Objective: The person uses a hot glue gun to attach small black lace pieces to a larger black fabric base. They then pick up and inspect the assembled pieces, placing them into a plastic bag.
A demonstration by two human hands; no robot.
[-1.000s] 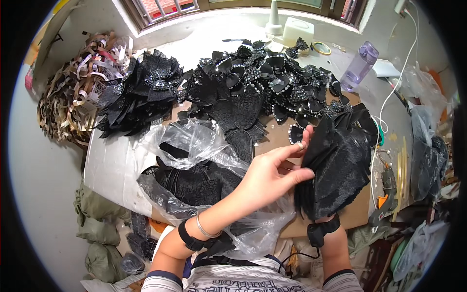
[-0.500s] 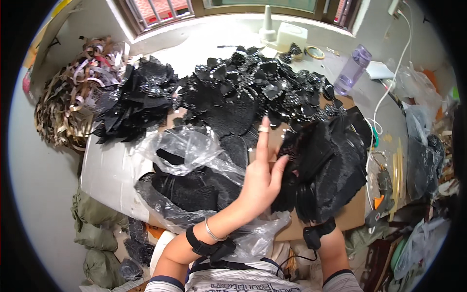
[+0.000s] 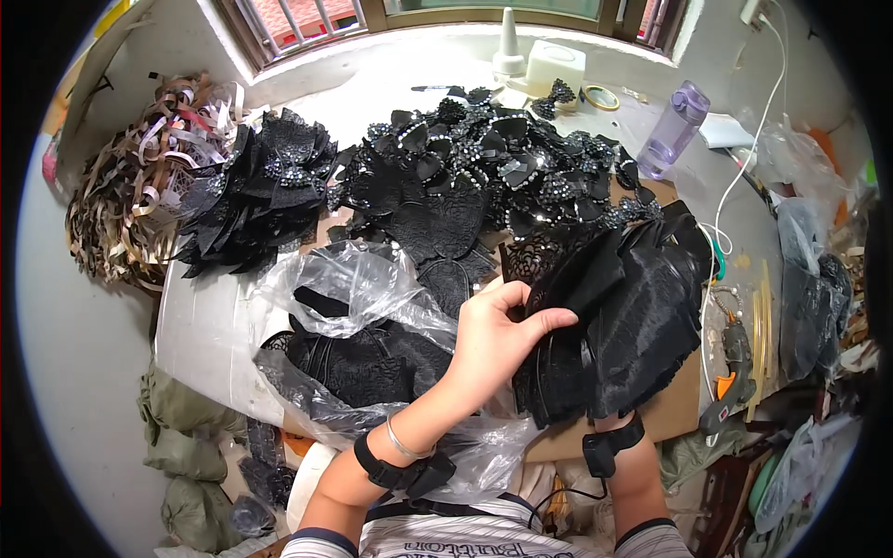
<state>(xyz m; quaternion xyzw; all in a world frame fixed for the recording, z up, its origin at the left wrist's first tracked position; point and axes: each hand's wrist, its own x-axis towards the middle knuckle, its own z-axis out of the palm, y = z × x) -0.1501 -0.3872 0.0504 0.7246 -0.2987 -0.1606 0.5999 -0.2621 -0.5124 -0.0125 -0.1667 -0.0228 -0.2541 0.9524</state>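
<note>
A thick bundle of black lace fabric pieces (image 3: 623, 321) stands tilted in front of me, right of the middle. At its left edge is my left hand (image 3: 498, 330), closed on the layers. The left thumb lies across the near side, and the fingers curl in behind, partly hidden. My right hand (image 3: 614, 421) goes up under the bundle from below. Only its wrist end shows; the fabric covers its fingers. Beside my left forearm, a clear plastic bag (image 3: 363, 279) lies open with more black lace pieces (image 3: 363, 367) inside.
Black bows with shiny stones (image 3: 521, 167) are heaped at the back, with a black stack (image 3: 279, 186) left of them. Paper-like strips (image 3: 153, 186) pile up far left. A purple bottle (image 3: 674, 135), a glue gun (image 3: 735, 363) and a white cable (image 3: 758, 130) are on the right.
My left hand has gone from an extended index finger beside the bundle to a grip on its left edge. The bundle's layers have shifted and now stand more spread.
</note>
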